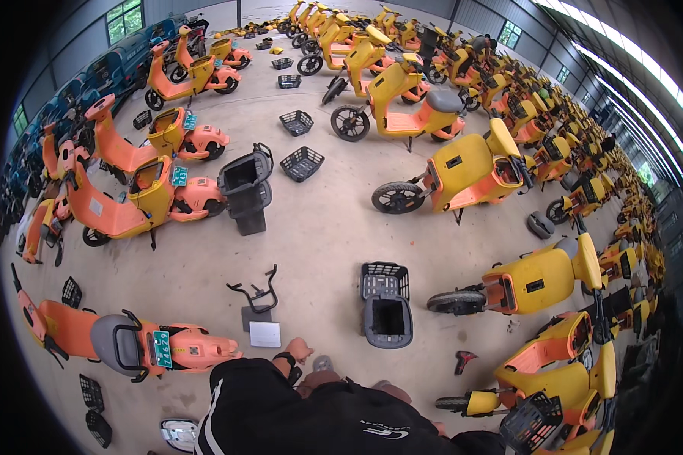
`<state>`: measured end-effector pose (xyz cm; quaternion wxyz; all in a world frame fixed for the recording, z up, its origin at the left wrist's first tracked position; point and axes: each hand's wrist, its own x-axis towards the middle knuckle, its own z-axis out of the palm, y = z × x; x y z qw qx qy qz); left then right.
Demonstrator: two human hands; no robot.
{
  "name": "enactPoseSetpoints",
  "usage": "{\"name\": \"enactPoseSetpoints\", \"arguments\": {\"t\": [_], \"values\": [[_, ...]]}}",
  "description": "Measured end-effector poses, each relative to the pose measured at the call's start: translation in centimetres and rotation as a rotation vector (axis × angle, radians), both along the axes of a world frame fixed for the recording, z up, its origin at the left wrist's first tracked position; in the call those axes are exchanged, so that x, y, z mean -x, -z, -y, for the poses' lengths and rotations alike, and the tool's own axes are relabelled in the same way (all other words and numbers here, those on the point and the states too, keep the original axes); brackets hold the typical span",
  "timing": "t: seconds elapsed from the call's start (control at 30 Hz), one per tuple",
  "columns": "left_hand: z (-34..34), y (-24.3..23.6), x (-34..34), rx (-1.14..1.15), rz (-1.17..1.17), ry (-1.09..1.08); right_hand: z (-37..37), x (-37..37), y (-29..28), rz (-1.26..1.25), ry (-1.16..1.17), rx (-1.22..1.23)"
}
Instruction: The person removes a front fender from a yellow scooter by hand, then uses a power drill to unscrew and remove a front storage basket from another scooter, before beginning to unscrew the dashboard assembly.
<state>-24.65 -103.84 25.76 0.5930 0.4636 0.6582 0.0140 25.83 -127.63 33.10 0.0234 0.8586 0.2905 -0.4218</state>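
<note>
My left hand (299, 349) is held low in front of me, its fingers curled and nothing visible in them. Nearest to it on the floor lies a white flat rectangular piece (265, 334), with a dark grey panel (255, 315) and a black tubular bracket (259, 294) just beyond. Only a sliver of my right hand (439, 428) shows beside my dark jacket; its fingers are hidden. A black plastic bin (389, 339) stands ahead, touching a black slatted basket (385, 279). To the right, a red and black cordless drill (464, 362) rests on the floor.
An orange scooter (197, 347) with a grey seat stands close on my left. Yellow scooters (542, 287) line the right side in rows. More black baskets (302, 164) and stacked black bins (244, 186) are scattered ahead. A black basket (531, 421) sits at the lower right.
</note>
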Motion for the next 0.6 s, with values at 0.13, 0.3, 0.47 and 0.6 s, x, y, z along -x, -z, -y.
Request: {"name": "enactPoseSetpoints", "arguments": {"t": [0.13, 0.3, 0.47, 0.6], "values": [[-0.7, -0.9, -0.7, -0.065, 0.128, -0.160, -0.7, -0.1, -0.4, 0.013, 0.018, -0.062], [0.7, 1.0, 1.1, -0.204, 0.133, -0.107, -2.0, 0.6, -1.5, -0.009, 0.103, -0.171], [3.9, -3.5, 2.2, 0.137, 0.137, -0.150, -3.3, -0.8, -0.2, -0.056, 0.094, -0.157], [4.5, -3.3, 1.9, 0.099, -0.183, -0.030, -2.0, -2.7, 1.7, -0.071, 0.237, -0.381]]}}
